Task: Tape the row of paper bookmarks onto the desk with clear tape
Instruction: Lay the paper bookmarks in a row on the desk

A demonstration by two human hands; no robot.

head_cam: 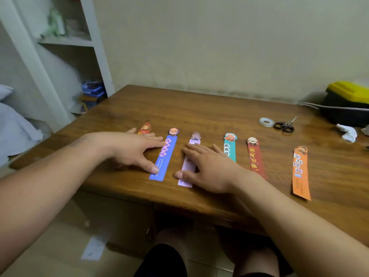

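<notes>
- A person sits at a wooden desk [199, 108] with both bare hands laid flat on it, palms down, fingers spread and gripping nothing.
- Six paper bookmarks lie in a loose row along the near half of the desk, each a narrow strip topped with a cartoon head.
- The left hand [127, 148] covers most of the red bookmark [145, 127] at the far left; its fingertips touch the blue bookmark [164, 156], pressing along its left edge.
- The right hand [207, 166] rests on the pale lilac bookmark [188, 166] and hides the lower part of the teal bookmark [230, 147].
- Farther right lie a dark red bookmark [254, 156] and, well apart from it, an orange bookmark [300, 172].
- The clear tape roll [266, 122] sits at the far right of the desk, just beside black-handled scissors [284, 125]. No tape is visible on any strip, so I judge the taping not yet begun.
- Risk: the strips are light paper and sit unevenly, some tilted, with the gaps between them unequal. Lifting either hand carelessly could drag a strip askew.
- Risk: the lilac, blue and orange strips end close to the desk's near edge. A nudge from a forearm could push one over onto the floor.
- Risk: reaching across to the tape means passing an arm over the teal and dark red strips, which could sweep them out of line.
- Risk: clear tape is hard to see, so a piece could fold on itself or land crooked.
</notes>
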